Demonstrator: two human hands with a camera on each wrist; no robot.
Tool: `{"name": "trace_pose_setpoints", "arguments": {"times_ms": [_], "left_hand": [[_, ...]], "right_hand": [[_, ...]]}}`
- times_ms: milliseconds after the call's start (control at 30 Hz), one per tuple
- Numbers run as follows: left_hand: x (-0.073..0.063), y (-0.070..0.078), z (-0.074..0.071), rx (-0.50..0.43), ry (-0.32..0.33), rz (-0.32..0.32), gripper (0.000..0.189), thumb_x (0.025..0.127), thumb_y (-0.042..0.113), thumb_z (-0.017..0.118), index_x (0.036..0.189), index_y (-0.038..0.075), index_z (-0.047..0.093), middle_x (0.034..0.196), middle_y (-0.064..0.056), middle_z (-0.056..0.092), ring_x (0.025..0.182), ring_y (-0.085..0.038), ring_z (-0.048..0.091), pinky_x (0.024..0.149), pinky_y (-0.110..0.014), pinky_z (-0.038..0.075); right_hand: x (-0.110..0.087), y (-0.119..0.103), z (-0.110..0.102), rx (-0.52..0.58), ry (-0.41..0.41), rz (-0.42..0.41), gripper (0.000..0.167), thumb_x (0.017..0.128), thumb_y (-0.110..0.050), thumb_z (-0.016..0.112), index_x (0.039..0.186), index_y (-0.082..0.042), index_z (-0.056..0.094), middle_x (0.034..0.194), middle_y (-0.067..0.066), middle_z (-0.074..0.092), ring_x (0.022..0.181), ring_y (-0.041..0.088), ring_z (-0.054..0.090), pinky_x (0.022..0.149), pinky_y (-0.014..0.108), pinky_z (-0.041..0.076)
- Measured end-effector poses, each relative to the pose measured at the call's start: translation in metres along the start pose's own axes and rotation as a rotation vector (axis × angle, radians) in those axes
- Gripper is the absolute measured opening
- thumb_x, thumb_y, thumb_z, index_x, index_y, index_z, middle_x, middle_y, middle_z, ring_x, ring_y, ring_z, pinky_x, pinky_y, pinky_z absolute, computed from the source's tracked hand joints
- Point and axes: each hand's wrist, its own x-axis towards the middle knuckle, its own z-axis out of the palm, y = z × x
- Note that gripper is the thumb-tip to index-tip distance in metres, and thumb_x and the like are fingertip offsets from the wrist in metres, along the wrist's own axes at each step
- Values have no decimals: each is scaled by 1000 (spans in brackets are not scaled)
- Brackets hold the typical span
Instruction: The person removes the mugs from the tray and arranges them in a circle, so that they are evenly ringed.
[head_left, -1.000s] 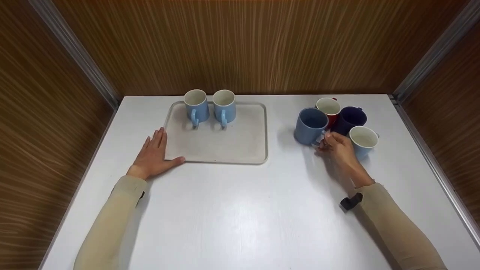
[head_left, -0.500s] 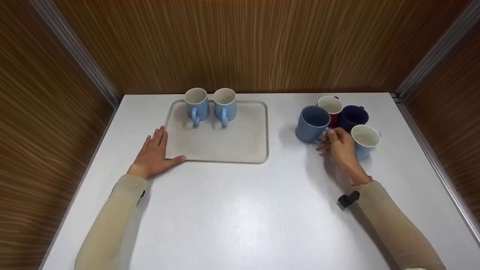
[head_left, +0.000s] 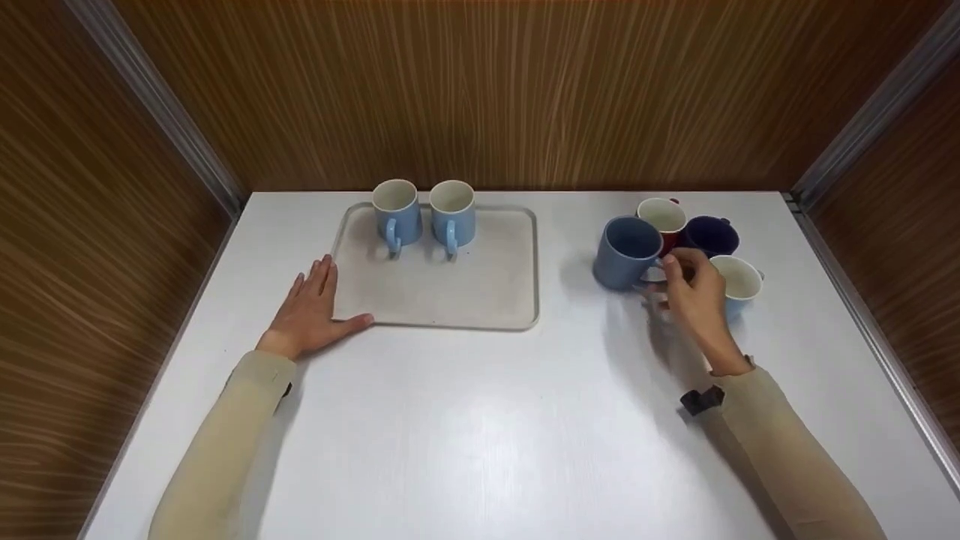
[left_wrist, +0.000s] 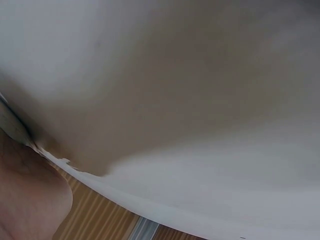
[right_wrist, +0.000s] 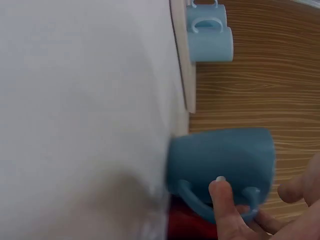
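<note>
In the head view, my left hand [head_left: 306,315] lies with straight fingers at the left front corner of a grey tray [head_left: 435,307], thumb along its front edge. Two light blue mugs [head_left: 398,225] stand at the tray's back left. My right hand [head_left: 697,292] is at the handle of a greyish-blue mug [head_left: 621,262], upright on the table. In the right wrist view, one fingertip [right_wrist: 220,187] overlaps the mug's handle while the thumb stands apart from it; the other fingers are partly hidden. The left wrist view shows only a blurred bit of hand and table.
Close beside my right hand stand a red mug with a white inside [head_left: 663,215], a dark blue mug [head_left: 712,235] and another light blue mug [head_left: 739,281]. Wood-patterned panels [head_left: 480,97] enclose the white table [head_left: 450,420] at the back and sides.
My right hand has shifted slightly right, and its fingers have loosened from the mug's handle. The greyish-blue mug stays in about the same spot. My left hand has kept still.
</note>
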Motion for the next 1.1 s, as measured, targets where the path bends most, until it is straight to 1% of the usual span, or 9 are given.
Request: {"name": "trace_pose_setpoints", "arguments": {"times_ms": [133,233,300,467,600,700,767,900,1100], "left_hand": [[0,0,1,-2,0,-1,133,90,92,47,169,-4,0,179,-21,-8,167,-41,-4,135,-58,-3],[-1,0,2,-4,-4,-6,133,89,92,47,169,-4,0,179,-21,-8,167,-41,-4,135,-58,-3],[-1,0,3,-2,-3,-7,134,89,92,47,169,-4,0,179,-21,-8,167,-41,-4,135,-58,-3],[0,1,2,6,2,-9,134,88,93,46,169,-4,1,179,-21,-6,167,-41,-3,135,-57,-2],[0,1,0,9,9,-11,135,87,94,47,169,-4,2,180,-20,-6,167,-39,-2,136,-56,-2],[0,1,2,5,16,-8,135,88,93,48,169,-4,2,180,-20,-5,167,-39,-2,136,-56,-2],[1,1,2,2,23,-4,134,88,92,49,169,-4,3,180,-20,-4,167,-39,-2,136,-56,-1],[1,0,2,-3,27,-1,133,88,92,50,169,-4,4,180,-21,-3,167,-39,-1,136,-56,-1],[1,0,1,1,23,-3,132,89,91,50,169,-5,5,180,-21,-3,167,-40,-1,136,-57,0]], "right_hand": [[4,-16,-6,-42,83,-109,40,111,-23,58,139,6,61,129,22,67,74,-4,69,59,11,55],[6,-31,-3,-77,99,-163,39,111,-25,58,138,3,63,127,18,69,83,0,67,69,8,52],[9,-41,4,-59,88,-193,37,110,-24,60,136,2,65,124,17,70,85,2,69,71,9,52],[21,-66,32,-7,27,-253,35,106,-22,67,132,1,68,125,16,72,90,1,71,75,10,53],[34,-88,62,14,-56,-258,37,106,-23,68,132,2,67,130,17,71,104,18,72,83,15,54],[42,-102,87,14,-113,-273,38,105,-24,69,132,3,66,131,19,71,111,31,72,88,25,57],[47,-111,101,5,-143,-292,41,104,-26,70,133,2,66,132,21,70,113,35,71,93,34,59],[53,-122,127,-19,-196,-313,48,103,-34,72,136,0,64,135,22,68,116,35,69,98,46,59],[55,-130,160,-51,-274,-244,54,103,-42,71,141,-6,60,141,15,63,123,30,66,104,44,58]]}}
